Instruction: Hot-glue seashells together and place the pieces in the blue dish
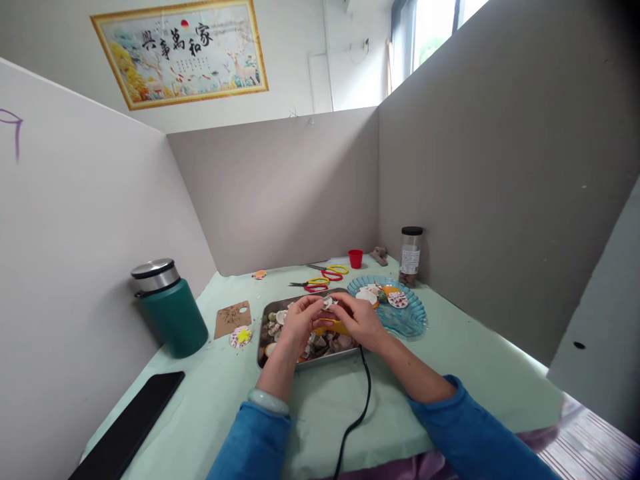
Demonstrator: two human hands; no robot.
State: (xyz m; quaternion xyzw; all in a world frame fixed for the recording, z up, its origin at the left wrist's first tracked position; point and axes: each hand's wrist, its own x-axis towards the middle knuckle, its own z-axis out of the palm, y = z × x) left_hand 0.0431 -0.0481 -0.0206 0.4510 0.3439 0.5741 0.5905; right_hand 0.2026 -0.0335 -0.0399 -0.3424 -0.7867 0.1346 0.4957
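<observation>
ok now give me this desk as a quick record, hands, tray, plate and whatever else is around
left hand: fingertips on a small white piece, over the tray
right hand: fingertips at the same piece
tray contents: mixed small pieces; yellow object beneath the hands
blue plate: right of the tray, holding round pieces
behind tray: two pairs of scissors, red cup
left side: green bottle, brown board, flat black object
right rear: black-lidded jar
</observation>
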